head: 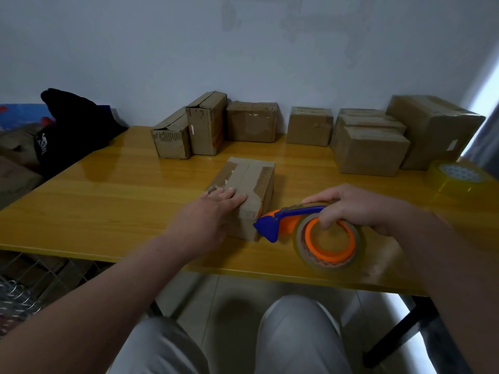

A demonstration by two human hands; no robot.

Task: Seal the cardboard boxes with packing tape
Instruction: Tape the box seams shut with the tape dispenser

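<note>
A small cardboard box (249, 179) lies near the front middle of the yellow table (121, 190), with tape strips over its top. My left hand (213, 211) rests flat on the near end of its top, fingers straight. My right hand (356, 206) grips a blue and orange tape dispenser (305, 228) holding a roll of clear tape. The dispenser's blue nose touches the box's near right corner. The box's near left part is hidden by my left hand.
Several cardboard boxes (252, 121) stand in a row along the wall at the back of the table. A spare roll of tape (456, 179) lies at the right edge. A black bag (73, 122) sits beyond the left corner.
</note>
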